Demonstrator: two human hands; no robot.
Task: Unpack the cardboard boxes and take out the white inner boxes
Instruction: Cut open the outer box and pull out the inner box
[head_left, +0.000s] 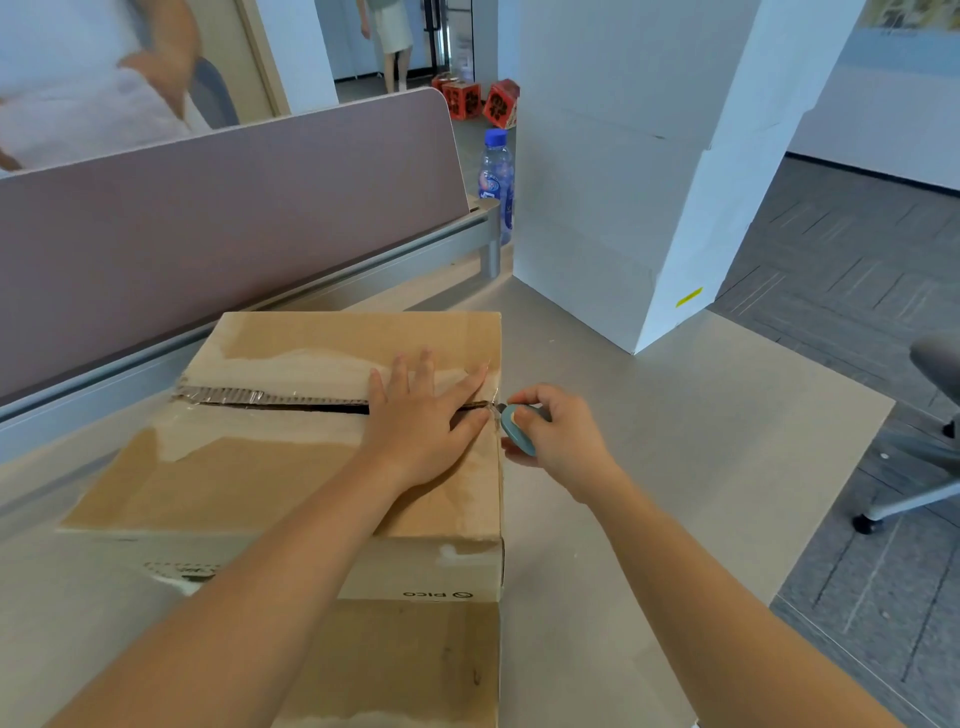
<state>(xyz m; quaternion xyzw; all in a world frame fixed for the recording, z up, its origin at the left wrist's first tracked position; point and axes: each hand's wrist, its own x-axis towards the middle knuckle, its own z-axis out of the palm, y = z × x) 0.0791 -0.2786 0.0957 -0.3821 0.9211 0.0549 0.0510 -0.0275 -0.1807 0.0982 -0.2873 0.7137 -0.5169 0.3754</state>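
Observation:
A brown cardboard box (249, 467) lies on the desk in front of me, its taped top seam split open along most of its length. My left hand (421, 415) presses flat on the top flaps near the box's right end, fingers straight. My right hand (556, 436) grips a small teal box cutter (519, 428) at the right edge of the box, its blade at the end of the seam. A stack of white inner boxes (613, 171) stands at the far right of the desk. Nothing inside the brown box shows.
The grey desk (675, 441) ends at its right edge above carpet. A mauve partition (218, 218) runs along the left. A blue-capped water bottle (496, 176) stands behind the partition's end. An office chair (930, 415) sits at right. People stand beyond.

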